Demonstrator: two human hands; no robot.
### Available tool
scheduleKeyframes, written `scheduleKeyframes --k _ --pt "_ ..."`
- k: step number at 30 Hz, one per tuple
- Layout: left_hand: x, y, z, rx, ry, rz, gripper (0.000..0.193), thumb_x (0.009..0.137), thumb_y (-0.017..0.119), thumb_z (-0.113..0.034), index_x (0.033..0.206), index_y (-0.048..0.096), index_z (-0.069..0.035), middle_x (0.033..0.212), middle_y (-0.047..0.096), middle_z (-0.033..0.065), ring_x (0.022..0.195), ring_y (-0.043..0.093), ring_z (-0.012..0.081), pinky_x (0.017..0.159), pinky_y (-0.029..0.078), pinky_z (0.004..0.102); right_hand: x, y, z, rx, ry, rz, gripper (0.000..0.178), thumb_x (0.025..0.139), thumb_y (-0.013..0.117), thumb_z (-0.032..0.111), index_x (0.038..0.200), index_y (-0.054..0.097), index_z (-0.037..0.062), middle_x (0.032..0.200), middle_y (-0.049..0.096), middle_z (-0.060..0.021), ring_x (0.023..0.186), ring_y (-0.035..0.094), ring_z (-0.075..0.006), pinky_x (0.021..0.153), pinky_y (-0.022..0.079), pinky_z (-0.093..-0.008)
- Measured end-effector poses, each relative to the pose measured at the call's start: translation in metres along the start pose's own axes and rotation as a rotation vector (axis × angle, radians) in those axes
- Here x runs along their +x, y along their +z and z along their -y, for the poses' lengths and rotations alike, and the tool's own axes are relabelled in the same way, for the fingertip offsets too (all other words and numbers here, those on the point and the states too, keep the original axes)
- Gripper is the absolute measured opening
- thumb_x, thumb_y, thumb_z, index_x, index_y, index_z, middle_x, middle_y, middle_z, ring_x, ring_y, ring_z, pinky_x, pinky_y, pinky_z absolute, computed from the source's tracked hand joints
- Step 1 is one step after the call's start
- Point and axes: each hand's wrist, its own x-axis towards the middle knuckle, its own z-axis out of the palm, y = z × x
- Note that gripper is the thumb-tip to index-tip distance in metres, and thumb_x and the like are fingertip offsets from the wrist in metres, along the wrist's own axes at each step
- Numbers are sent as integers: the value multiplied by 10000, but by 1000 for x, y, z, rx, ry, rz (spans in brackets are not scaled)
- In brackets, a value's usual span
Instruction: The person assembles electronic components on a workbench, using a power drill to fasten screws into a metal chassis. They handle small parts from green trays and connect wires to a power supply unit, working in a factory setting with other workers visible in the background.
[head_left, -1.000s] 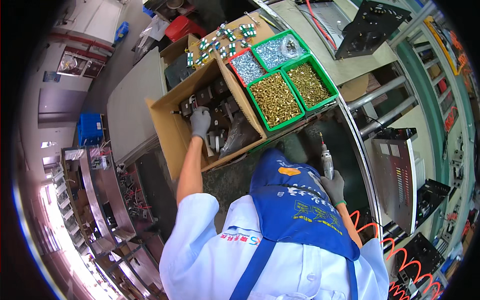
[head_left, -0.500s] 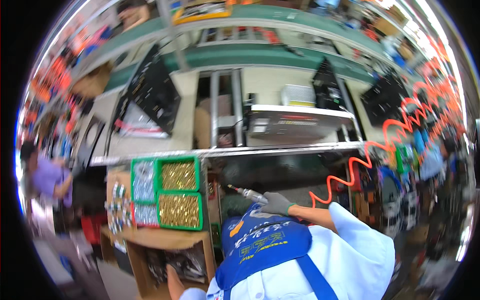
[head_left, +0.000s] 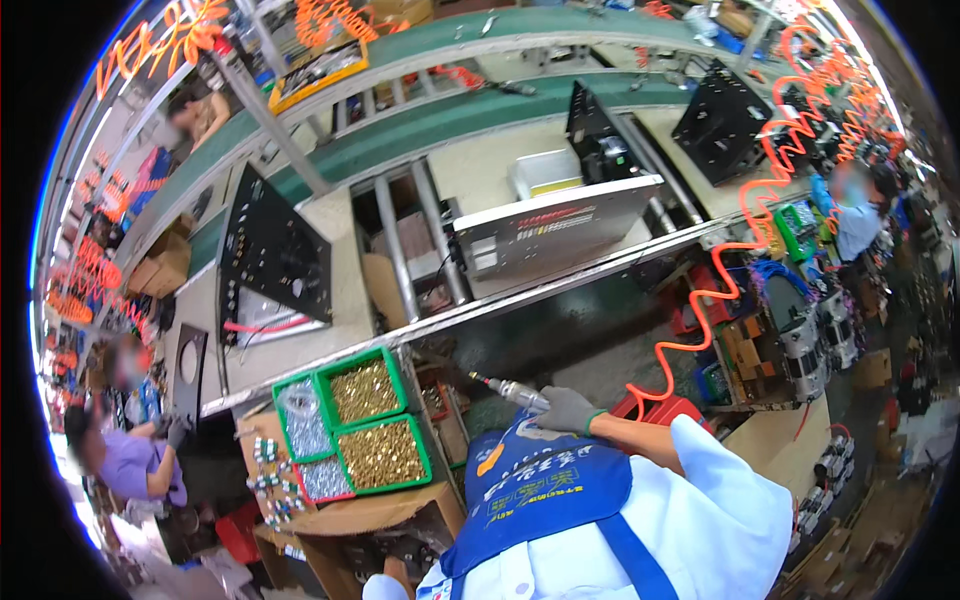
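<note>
Factory floor, long pale worktop [head_left: 478,188]. Toward its left end, black panel [head_left: 275,250], tilted. Off near edge: green bins [head_left: 395,484], brass-coloured and silvery small parts. Carton [head_left: 370,514]; left forearm [head_left: 397,577] enters, left hand hidden, grip can't tell. Silver driver [head_left: 518,393] gripped by gloved right hand [head_left: 568,410], in front of near edge. Blue apron [head_left: 535,500]: white, yellow printing. Metal chassis [head_left: 560,240] along near edge.

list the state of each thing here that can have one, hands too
Right hand: closed
Driver: gripped in the right hand
Left hand: out of sight
Near box: open at the top
Green bins: filled
Red bin: filled with silver parts
Black panel: standing up
</note>
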Motion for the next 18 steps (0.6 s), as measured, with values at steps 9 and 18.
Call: scheduleKeyframes --k 9,18 --pt "-86 -8 98 -395 -150 -98 347 944 663 -371 1111 734 -76 980 765 139 815 756 293 795 629 422 51 -9 -11 91 -66 37 453 764 723 336 1072 687 6 1013 724 -268 997 700 -442 898 534 -516" --pt "-264 59 94 -492 134 -606 374 920 694 -229 1214 692 1 1014 754 152 835 756 282 727 646 417 99 -74 -54 221 -52 -124 398 776 740 299 1063 655 36 991 722 -249 984 704 -435 864 547 -492"
